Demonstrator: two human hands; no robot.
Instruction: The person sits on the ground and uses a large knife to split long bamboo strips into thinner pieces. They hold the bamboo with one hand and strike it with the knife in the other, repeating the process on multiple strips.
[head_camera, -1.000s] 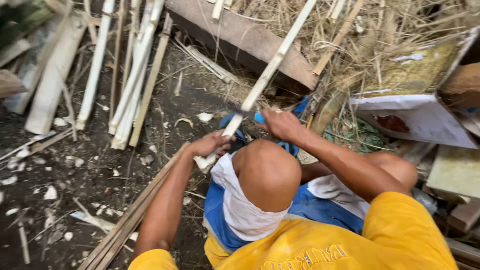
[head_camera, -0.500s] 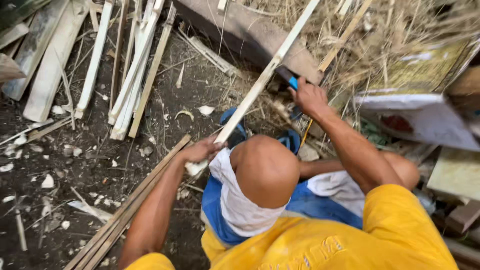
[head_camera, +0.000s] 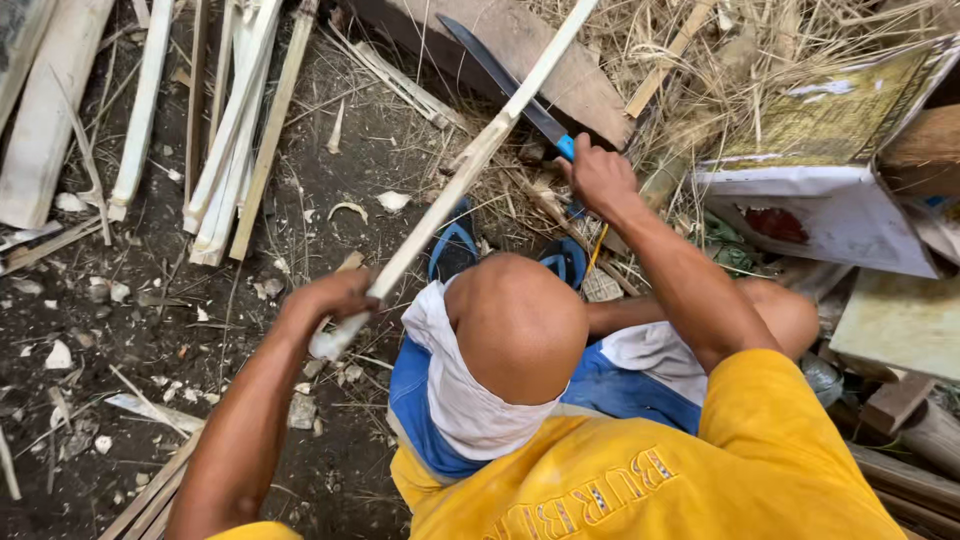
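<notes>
Bamboo strip (head_camera: 470, 165) runs diagonally up the frame, gripped low by the left hand (head_camera: 335, 300); right hand (head_camera: 600, 180) grips a blue-handled knife (head_camera: 500, 80) against it.

An outdoor, makeshift bamboo-working spot on bare dirt ground (head_camera: 130, 330). Split bamboo slats (head_camera: 235, 130) lie in loose bundles at the far left, pale chips (head_camera: 60, 355) litter the soil, dry straw (head_camera: 760, 70) piles up far right, and worn boards (head_camera: 900, 320) sit at the right.
</notes>
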